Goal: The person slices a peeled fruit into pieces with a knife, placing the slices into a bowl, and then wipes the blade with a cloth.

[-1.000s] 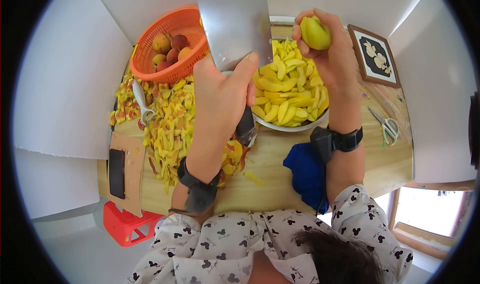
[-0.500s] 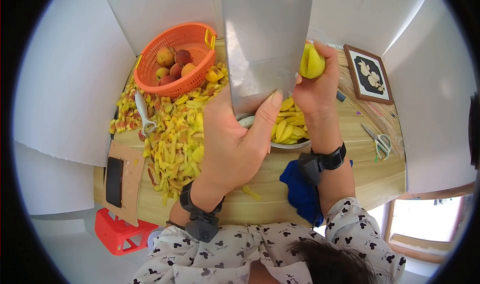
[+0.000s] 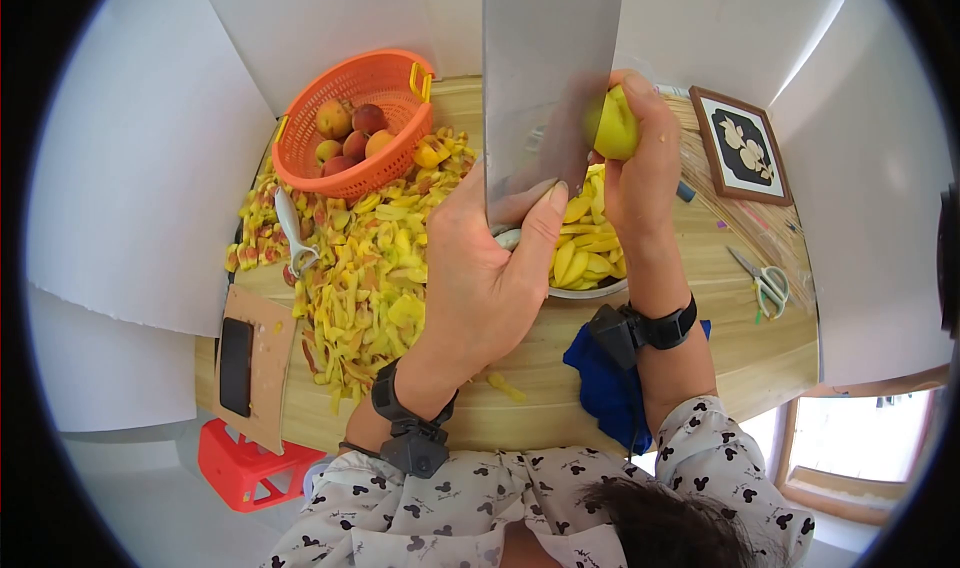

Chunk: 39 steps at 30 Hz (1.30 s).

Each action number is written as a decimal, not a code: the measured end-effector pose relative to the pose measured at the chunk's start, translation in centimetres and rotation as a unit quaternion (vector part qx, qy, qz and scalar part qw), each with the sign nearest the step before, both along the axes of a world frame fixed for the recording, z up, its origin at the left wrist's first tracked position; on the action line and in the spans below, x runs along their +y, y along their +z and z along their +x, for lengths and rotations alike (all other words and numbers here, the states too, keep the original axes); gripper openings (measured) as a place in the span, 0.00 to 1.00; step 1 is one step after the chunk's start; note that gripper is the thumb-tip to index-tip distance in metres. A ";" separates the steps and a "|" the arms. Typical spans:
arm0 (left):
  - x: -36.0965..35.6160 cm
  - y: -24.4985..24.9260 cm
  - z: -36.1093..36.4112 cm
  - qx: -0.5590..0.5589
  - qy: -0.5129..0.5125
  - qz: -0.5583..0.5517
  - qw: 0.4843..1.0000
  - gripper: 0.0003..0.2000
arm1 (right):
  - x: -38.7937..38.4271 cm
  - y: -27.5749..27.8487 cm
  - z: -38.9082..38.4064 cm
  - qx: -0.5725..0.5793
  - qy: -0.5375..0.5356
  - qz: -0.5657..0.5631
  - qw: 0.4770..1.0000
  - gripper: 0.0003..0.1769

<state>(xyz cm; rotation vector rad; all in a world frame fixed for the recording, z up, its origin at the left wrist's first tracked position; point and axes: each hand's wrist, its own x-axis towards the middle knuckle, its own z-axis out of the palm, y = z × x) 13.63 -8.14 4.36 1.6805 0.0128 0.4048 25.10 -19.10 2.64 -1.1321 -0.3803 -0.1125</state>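
My left hand [image 3: 480, 278] is closed round the handle of a cleaver [image 3: 550, 78], its thumb lying on the lower part of the broad blade. The blade stands upright and hides part of what lies behind it. In my right hand [image 3: 645, 188] is a peeled yellow peach [image 3: 619, 128], held against the blade's right edge; the fingers curl behind the fruit. Below both hands, a metal bowl [image 3: 590, 293] contains yellow peach slices [image 3: 580, 253], partly covered by my left hand.
An orange basket [image 3: 350, 180] of whole peaches stands at the back left. Peels [image 3: 370, 288] spread in front, with a white peeler [image 3: 292, 230] on them. A phone [image 3: 236, 366] rests on a board at left. Scissors [image 3: 768, 284], a framed picture [image 3: 740, 148] and a blue cloth [image 3: 605, 383] are rightward.
The cleaver has turned, so its blade looks narrower, and my left hand has shifted slightly right. My right hand has rotated the peach; its cut notch no longer shows.
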 end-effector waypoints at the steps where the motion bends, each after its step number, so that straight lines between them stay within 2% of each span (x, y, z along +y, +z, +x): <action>1: 0.0 0.0 0.0 0.001 -0.001 0.001 1.000 0.10 | -0.1 0.0 0.1 -0.019 -0.001 -0.008 1.000 0.19; 8: 0.4 0.3 -0.2 0.033 -0.010 0.004 0.999 0.09 | -0.6 -0.7 0.5 -0.108 -0.027 -0.057 0.992 0.16; 10: 0.3 0.3 -0.1 0.030 -0.009 0.011 0.999 0.09 | -0.4 -0.5 0.2 -0.173 -0.098 -0.100 0.975 0.16; 14: 0.8 0.8 -0.2 0.074 -0.031 0.013 0.997 0.09 | -0.5 -0.9 0.2 -0.165 -0.079 -0.099 0.978 0.16; 15: 0.8 0.6 -0.1 0.077 -0.032 0.012 0.996 0.09 | -0.3 -1.3 0.3 -0.141 -0.047 -0.068 0.987 0.16; 17: 0.3 -0.2 0.3 0.003 -0.011 0.007 1.000 0.10 | 0.2 -1.5 0.2 -0.116 -0.013 -0.037 0.992 0.15; 20: -0.3 -1.6 1.2 -0.014 0.004 -0.032 0.999 0.11 | 1.1 -1.6 -0.1 -0.072 -0.045 -0.014 0.996 0.15; 22: -0.9 -2.5 2.0 -0.018 0.002 -0.048 0.999 0.11 | 1.3 -2.2 0.1 -0.078 -0.109 -0.039 0.990 0.16; 24: -1.1 -2.8 2.4 -0.022 0.000 -0.064 0.998 0.12 | 1.2 -2.3 0.1 -0.077 -0.126 -0.068 0.987 0.16; 26: -1.3 -2.9 2.6 -0.018 -0.008 -0.097 0.995 0.08 | 1.1 -2.2 0.1 -0.077 -0.144 -0.097 0.982 0.16; 28: -1.4 -2.9 2.8 -0.013 -0.016 -0.130 0.991 0.09 | 0.9 -1.8 0.3 -0.138 -0.206 -0.167 0.954 0.16; 32: -1.1 -2.9 3.1 -0.001 -0.027 -0.126 0.992 0.12 | -0.5 -1.3 1.7 -0.132 -0.175 -0.200 0.955 0.16; 34: -1.1 -2.9 3.1 0.008 -0.028 -0.130 0.991 0.11 | -1.9 -0.8 2.5 -0.153 -0.155 -0.303 0.928 0.17; 36: -1.0 -3.1 3.1 0.019 -0.032 -0.134 0.990 0.11 | -3.3 0.3 2.3 -0.115 -0.127 -0.299 0.939 0.17; 39: -0.1 -3.4 3.4 0.032 -0.047 -0.070 0.996 0.08 | -4.7 1.1 2.2 -0.070 -0.104 -0.288 0.949 0.18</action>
